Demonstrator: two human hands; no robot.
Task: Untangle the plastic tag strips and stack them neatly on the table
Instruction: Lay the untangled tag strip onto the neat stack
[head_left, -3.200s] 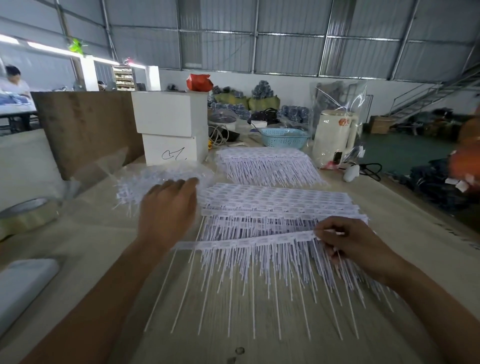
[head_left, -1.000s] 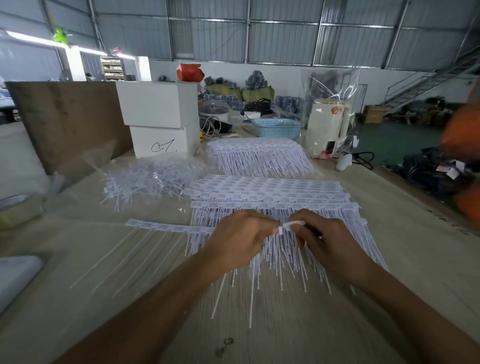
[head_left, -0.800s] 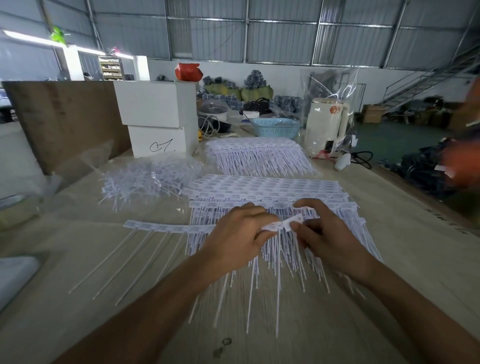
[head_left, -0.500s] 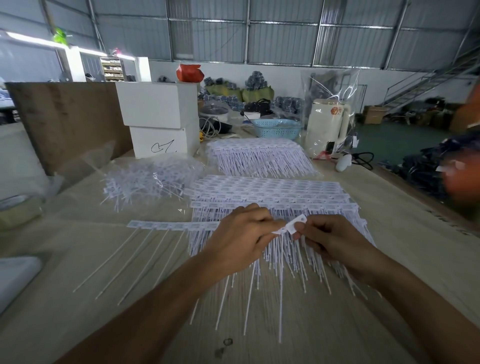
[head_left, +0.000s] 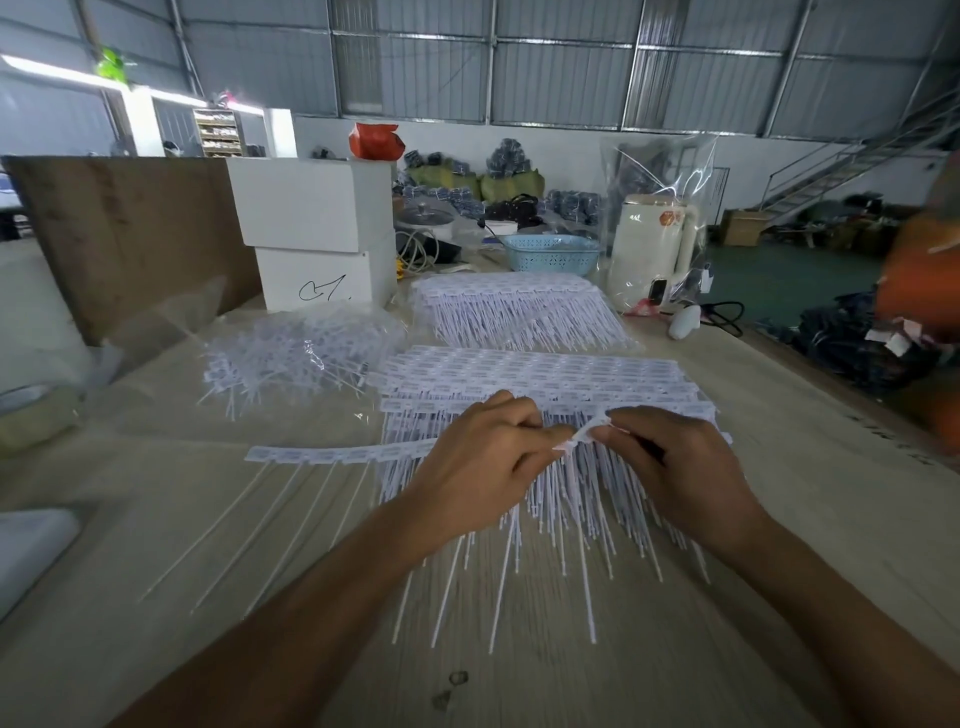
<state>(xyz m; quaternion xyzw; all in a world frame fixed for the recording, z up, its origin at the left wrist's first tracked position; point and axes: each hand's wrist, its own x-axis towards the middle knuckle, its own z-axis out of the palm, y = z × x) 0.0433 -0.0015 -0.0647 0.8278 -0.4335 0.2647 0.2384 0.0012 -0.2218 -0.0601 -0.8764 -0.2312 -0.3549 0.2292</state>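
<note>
A white plastic tag strip (head_left: 332, 455) with long thin tails lies across the table, its left end flat on the wood. Both hands pinch its right part close together: my left hand (head_left: 483, 467) and my right hand (head_left: 670, 467) hold the twisted strip end between fingertips over the near stack of tag strips (head_left: 540, 384). A second neat stack (head_left: 519, 306) lies further back. A tangled heap of strips in clear plastic (head_left: 296, 353) sits to the left of the stacks.
Two white boxes (head_left: 317, 234) stand behind the tangled heap, with a brown board (head_left: 130, 234) on their left. A blue basket (head_left: 550, 252) and a cream kettle (head_left: 649, 249) in a plastic bag stand at the back. A tape roll (head_left: 31, 410) lies at the left edge.
My left hand left the tangled heap and joined the right hand on the strip. The strip slid leftward, and over the last second the pinched end has been twisted slightly between the fingertips.
</note>
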